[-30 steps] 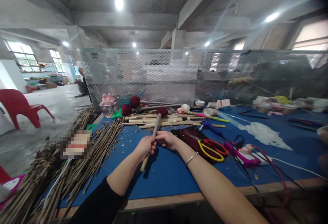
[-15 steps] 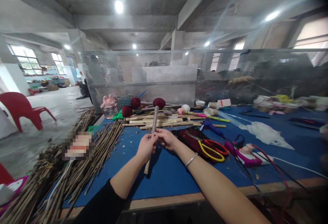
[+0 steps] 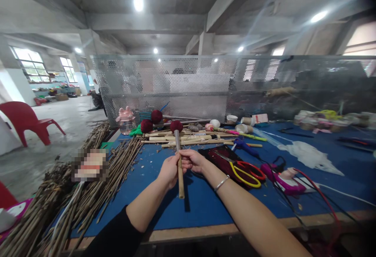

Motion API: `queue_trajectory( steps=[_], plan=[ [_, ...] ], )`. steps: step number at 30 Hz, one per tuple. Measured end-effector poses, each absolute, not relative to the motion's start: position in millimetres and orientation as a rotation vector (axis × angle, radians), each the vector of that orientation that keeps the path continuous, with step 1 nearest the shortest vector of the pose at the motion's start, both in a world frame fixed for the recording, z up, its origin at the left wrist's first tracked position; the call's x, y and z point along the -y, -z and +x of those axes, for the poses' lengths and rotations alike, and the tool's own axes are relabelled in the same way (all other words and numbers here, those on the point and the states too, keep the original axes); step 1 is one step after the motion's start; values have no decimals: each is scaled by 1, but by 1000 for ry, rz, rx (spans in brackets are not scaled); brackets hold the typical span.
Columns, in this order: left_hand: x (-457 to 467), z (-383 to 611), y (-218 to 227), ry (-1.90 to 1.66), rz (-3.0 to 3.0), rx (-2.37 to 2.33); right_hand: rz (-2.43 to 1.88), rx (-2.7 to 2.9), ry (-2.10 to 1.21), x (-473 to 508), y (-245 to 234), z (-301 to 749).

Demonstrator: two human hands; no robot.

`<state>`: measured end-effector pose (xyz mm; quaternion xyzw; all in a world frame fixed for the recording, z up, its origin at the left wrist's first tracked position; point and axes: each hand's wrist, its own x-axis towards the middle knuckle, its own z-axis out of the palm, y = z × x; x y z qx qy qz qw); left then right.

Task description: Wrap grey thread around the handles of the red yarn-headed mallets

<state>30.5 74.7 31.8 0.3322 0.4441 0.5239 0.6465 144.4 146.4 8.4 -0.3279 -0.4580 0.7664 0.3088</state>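
Both hands hold one stick (image 3: pixel 179 171) upright over the blue table (image 3: pixel 199 202). The stick has a grey upper part, a bamboo-coloured lower end and a dark red fuzzy ball (image 3: pixel 176 125) on top. My left hand (image 3: pixel 169 169) is wrapped round its middle. My right hand (image 3: pixel 192 160) pinches it just beside the left, a bangle on that wrist. Two more red-ball sticks (image 3: pixel 151 120) lie behind on a row of bamboo sticks (image 3: pixel 188 139).
Bundles of thin brown twigs (image 3: pixel 88 186) cover the table's left side. Yellow-and-red scissors (image 3: pixel 243 169) lie on dark red cloth right of my hands, near a pink glue gun (image 3: pixel 282 180) with cables. A perforated metal screen (image 3: pixel 205 88) backs the table. A red chair (image 3: pixel 20 122) stands far left.
The stick has swung from leaning right to nearly vertical, and its red ball has dropped lower and moved left. Both hands kept their hold and shifted slightly.
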Motion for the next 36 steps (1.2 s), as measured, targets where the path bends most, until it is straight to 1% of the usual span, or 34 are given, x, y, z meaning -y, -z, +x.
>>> queue_trajectory(
  steps=[3,7,13,17,20,24,29,32,36],
  plan=[
    [-78,25,-25,-1084,925,-1129,-933,1268,-1964,-146,-8,148],
    [-87,17,-14,-1066,1139,-1276,-1085,1360,-1849,-143,-10,149],
    [-85,13,-21,-984,982,-1022,-946,1381,-1994,-146,-10,154],
    [-83,9,-28,-900,921,-920,-908,1429,-1989,-148,-9,160],
    [-84,6,-25,-862,981,-1013,-961,1453,-1931,-146,-9,158],
    [-86,6,-20,-957,1113,-1207,-1053,1464,-1836,-143,-11,154],
    [-83,9,-28,-920,938,-960,-881,1474,-1963,-142,-15,156],
    [-81,9,-30,-879,916,-930,-879,1516,-1934,-142,-13,156],
    [-85,8,-20,-900,1077,-1182,-1003,1546,-1798,-145,-6,152]
  ],
)
